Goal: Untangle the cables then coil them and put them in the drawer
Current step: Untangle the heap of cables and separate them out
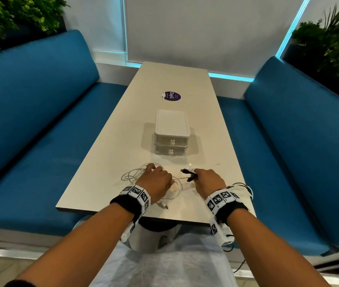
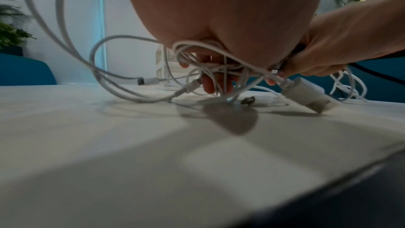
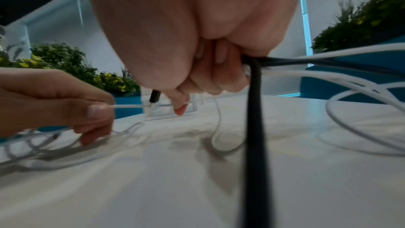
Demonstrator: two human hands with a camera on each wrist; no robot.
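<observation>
A tangle of white cables [image 1: 135, 174] lies on the near end of the table [image 1: 174, 79]. My left hand [image 1: 154, 180] holds a bunch of the white cables [image 2: 122, 75], with its fingers [image 2: 217, 82] curled through the loops. My right hand [image 1: 208, 181] grips a black cable [image 3: 255, 127] and some white strands; black plug ends [image 1: 188, 175] stick out past its fingers. A white charger plug [image 2: 306, 94] hangs from the tangle between the two hands. The small white drawer unit [image 1: 171, 133] stands further up the table with both drawers closed.
Blue benches [image 1: 40, 121] run along both sides of the table. A purple round sticker [image 1: 171, 96] lies beyond the drawer unit. More white cable loops [image 1: 243, 189] trail off by my right wrist near the table's right edge. Plants stand behind both benches.
</observation>
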